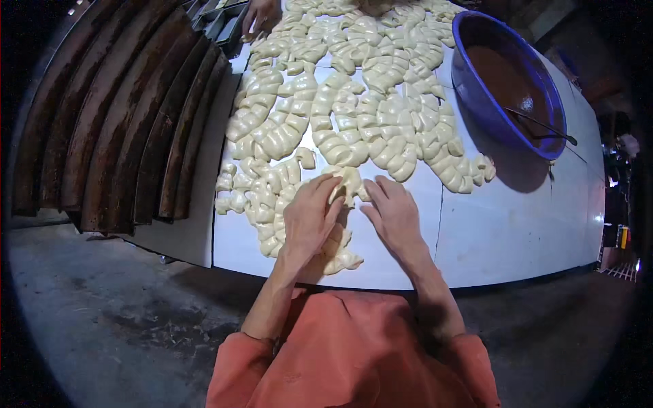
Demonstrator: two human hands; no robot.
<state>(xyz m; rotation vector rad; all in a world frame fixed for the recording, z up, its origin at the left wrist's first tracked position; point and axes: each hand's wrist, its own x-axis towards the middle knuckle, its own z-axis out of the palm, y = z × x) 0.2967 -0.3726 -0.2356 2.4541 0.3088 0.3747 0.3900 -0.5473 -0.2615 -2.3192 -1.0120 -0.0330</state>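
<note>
Two bare hands working at pale, glossy dough on a white worktop (503,234), seen from above. The left hand (311,216) is lying over the near part of the dough, its fingers reaching toward a dough piece (350,182) that is resting between the two hands. The left grip is curving at this piece with thumb and forefinger apart; whether it is pinching the dough cannot be told. The right hand (394,214) is facing it from the other side, its grip standing open, thumb and fingers parted, the fingertips lying at or just beside the edge of the piece; contact there is not clear. Beyond the hands, scored dough strips (340,112) are spreading in close, uneven rows toward the far end, while a smaller dough cluster (262,197) is lying beside the left hand. At the right, a blue-purple tub (463,85) is holding brown liquid (500,75), and a dark-handled utensil (544,127) is leaning across its near rim. At the left, long, rust-brown troughs (102,129) are standing side by side next to the worktop. At the far left corner, another person's hand (257,17) is hanging over the edge near some grey metal pans (223,26). An orange-red garment (347,347) is covering the worker's torso.
</note>
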